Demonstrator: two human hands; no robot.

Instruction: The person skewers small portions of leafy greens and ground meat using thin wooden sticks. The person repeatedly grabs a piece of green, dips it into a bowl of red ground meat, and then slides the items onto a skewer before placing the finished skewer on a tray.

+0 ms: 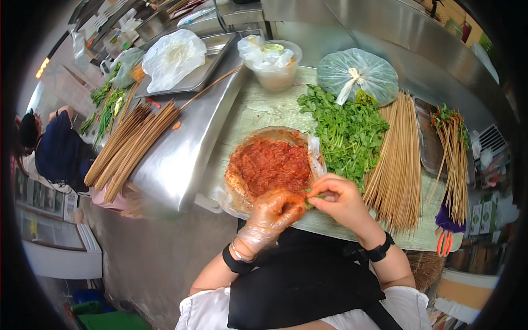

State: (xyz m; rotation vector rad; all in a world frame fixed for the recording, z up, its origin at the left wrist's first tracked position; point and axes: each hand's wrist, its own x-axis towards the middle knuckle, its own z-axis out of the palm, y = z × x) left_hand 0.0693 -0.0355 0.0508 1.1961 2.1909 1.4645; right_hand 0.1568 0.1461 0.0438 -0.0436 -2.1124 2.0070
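In front of me a bowl lined with a clear plastic bag (236, 193) holds red, sauce-coated shredded or sliced meat (272, 165). My left hand (270, 212), in a clear plastic glove smeared with red sauce, is curled at the bowl's near edge. Bare and close beside it, my right hand (340, 200) pinches a small green cilantro sprig (316, 201). The fingertips of both hands meet around this sprig; whatever else the gloved fingers hold is hidden. A heap of leafy cilantro (348, 132) lies beyond my right hand, next to a thick row of bamboo skewers (398, 165).
A tied plastic bag (358, 74) and a plastic tub (274, 74) stand at the back. Loaded skewers (451, 165) rest at right by orange-handled scissors (444, 243). Leftward, a steel counter (181, 152) bears skewer bundles (136, 144) and a metal tray (214, 53). A person (62, 148) is far left.
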